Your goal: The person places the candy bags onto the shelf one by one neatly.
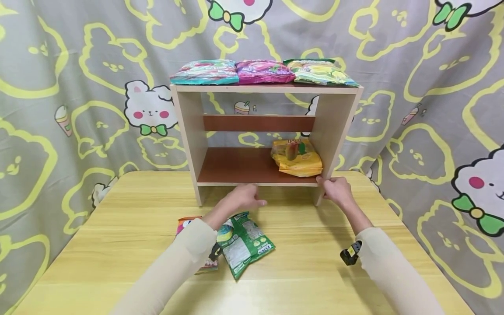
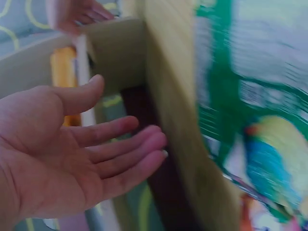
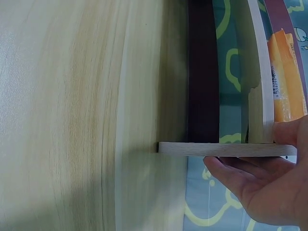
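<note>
A small wooden shelf (image 1: pixel 267 184) stands at the back of the table. My right hand (image 1: pixel 336 190) grips the front edge of its right side panel (image 3: pixel 216 148), thumb on the inner side and fingers on the outer. Fingers straight and palm bare, my left hand (image 2: pixel 72 149) holds nothing just in front of the lower board (image 1: pixel 236 166). A yellow snack bag (image 1: pixel 297 159) with a mango picture lies at the right end of that board. Below my left wrist, a green snack bag (image 1: pixel 246 245) lies on the table, beside an orange and pink bag (image 1: pixel 210 264) partly hidden by the sleeve.
Three snack bags lie in a row on the shelf's top: a teal one (image 1: pixel 206 72), a pink one (image 1: pixel 264 71) and a green and yellow one (image 1: pixel 320 72). A patterned curtain (image 1: pixel 98 144) hangs behind the wooden table (image 1: pixel 299 275).
</note>
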The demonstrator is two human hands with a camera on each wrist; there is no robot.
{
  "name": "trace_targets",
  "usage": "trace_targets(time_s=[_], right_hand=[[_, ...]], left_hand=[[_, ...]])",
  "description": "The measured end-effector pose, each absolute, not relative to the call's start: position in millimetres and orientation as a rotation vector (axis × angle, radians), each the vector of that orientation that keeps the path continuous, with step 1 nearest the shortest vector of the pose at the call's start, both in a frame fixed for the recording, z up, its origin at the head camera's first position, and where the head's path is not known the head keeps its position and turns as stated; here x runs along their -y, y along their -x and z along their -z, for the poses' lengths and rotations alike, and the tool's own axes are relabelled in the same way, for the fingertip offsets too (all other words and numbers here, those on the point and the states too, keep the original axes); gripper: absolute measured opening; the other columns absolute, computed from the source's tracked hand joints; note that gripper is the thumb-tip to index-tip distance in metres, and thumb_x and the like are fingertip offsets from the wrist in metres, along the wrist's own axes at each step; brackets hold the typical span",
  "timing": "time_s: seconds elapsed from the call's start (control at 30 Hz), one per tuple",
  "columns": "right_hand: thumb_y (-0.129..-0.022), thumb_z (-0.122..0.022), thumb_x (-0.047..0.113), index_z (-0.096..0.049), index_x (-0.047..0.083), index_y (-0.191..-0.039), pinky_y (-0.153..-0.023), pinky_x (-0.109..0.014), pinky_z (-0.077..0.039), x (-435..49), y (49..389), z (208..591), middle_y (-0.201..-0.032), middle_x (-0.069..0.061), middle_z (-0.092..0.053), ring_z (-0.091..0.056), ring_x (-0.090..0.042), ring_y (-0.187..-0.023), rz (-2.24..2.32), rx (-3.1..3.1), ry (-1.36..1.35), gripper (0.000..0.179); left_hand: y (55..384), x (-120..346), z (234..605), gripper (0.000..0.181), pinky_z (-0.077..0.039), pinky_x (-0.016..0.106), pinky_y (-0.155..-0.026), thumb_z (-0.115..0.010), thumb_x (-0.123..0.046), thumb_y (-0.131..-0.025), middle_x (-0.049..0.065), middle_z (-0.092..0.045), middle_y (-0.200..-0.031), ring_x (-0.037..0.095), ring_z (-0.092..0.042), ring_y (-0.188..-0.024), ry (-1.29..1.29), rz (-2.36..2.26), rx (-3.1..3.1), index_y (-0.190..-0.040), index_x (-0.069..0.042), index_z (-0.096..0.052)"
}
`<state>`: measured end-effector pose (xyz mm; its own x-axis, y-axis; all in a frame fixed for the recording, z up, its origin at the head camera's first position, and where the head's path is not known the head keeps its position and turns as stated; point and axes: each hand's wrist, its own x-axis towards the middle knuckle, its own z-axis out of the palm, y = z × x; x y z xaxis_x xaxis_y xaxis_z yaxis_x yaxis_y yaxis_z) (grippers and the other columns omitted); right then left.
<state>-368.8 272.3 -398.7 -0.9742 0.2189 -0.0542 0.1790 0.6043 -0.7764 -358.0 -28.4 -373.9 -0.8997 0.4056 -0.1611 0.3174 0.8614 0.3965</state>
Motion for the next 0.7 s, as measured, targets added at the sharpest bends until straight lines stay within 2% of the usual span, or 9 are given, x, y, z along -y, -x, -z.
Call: trace_targets(time_s=[0.03,0.1,0.17,0.2,0.27,0.37,0.6,0.7], right_hand=[[-0.100,-0.051,0.049,-0.067,-0.006,-0.126,-0.100,-0.048,-0.053,-272,369,399,-0.132,-0.032,-0.061,-0.072,-0.038,-0.104,-1.339,2.773,0.344,0.062],[-0.100,-0.050,0.049,-0.067,-0.006,-0.126,-0.101,-0.049,-0.052,-273,369,398,-0.134,-0.032,-0.060,-0.072,-0.039,-0.105,-1.347,2.775,0.344,0.063],[-0.100,-0.050,0.048,-0.067,-0.006,-0.126,-0.102,-0.050,-0.051,-273,369,399,-0.136,-0.032,-0.058,-0.072,-0.039,-0.105,-1.350,2.778,0.340,0.062],[-0.100,-0.050,0.048,-0.067,-0.006,-0.126,-0.102,-0.049,-0.051,-273,368,399,-0.137,-0.032,-0.057,-0.072,-0.039,-0.105,-1.349,2.780,0.341,0.062],[-0.100,-0.050,0.048,-0.068,-0.006,-0.124,-0.101,-0.049,-0.051,-273,368,399,-0.137,-0.032,-0.058,-0.072,-0.038,-0.104,-1.339,2.786,0.339,0.062],[-0.100,-0.050,0.049,-0.069,-0.005,-0.122,-0.098,-0.048,-0.051,-273,368,400,-0.134,-0.032,-0.060,-0.072,-0.038,-0.103,-1.325,2.794,0.332,0.061],[-0.100,-0.050,0.050,-0.068,-0.004,-0.124,-0.099,-0.048,-0.051,-273,367,397,-0.134,-0.031,-0.060,-0.072,-0.038,-0.103,-1.323,2.785,0.332,0.062],[-0.100,-0.051,0.049,-0.069,-0.004,-0.124,-0.099,-0.048,-0.051,-273,366,396,-0.134,-0.031,-0.061,-0.073,-0.038,-0.103,-1.316,2.783,0.335,0.061]], left_hand=[[358,32,378,0.037,-0.044,0.032,-0.062,-0.067,-0.041,-0.097,0.000,-0.050,-0.071,0.016,-0.046,-0.066,-0.534,-0.520,-2.784,-0.084,-0.007,-0.061],[358,40,385,0.039,-0.053,0.037,-0.075,-0.067,-0.041,-0.097,0.005,-0.064,-0.090,0.021,-0.058,-0.082,-0.500,-0.493,-2.755,-0.102,-0.003,-0.066],[359,47,391,0.047,-0.056,0.042,-0.091,-0.068,-0.042,-0.096,0.012,-0.068,-0.113,0.026,-0.063,-0.102,-0.472,-0.465,-2.728,-0.120,-0.001,-0.065],[359,50,394,0.050,-0.055,0.043,-0.095,-0.068,-0.042,-0.096,0.013,-0.068,-0.119,0.027,-0.063,-0.107,-0.462,-0.448,-2.715,-0.123,0.000,-0.064],[359,54,400,0.054,-0.055,0.043,-0.097,-0.070,-0.044,-0.094,0.014,-0.067,-0.120,0.027,-0.063,-0.108,-0.443,-0.422,-2.694,-0.124,0.001,-0.064],[360,59,404,0.055,-0.055,0.042,-0.091,-0.074,-0.047,-0.090,0.013,-0.067,-0.110,0.025,-0.062,-0.098,-0.399,-0.403,-2.664,-0.116,0.001,-0.064],[365,70,407,0.084,-0.054,0.045,-0.100,-0.081,-0.053,-0.080,0.014,-0.062,-0.126,0.025,-0.060,-0.107,-0.335,-0.395,-2.581,-0.136,0.003,-0.054],[368,74,409,0.080,-0.054,0.045,-0.099,-0.083,-0.052,-0.078,0.012,-0.063,-0.118,0.024,-0.059,-0.102,-0.312,-0.384,-2.552,-0.131,0.001,-0.057]])
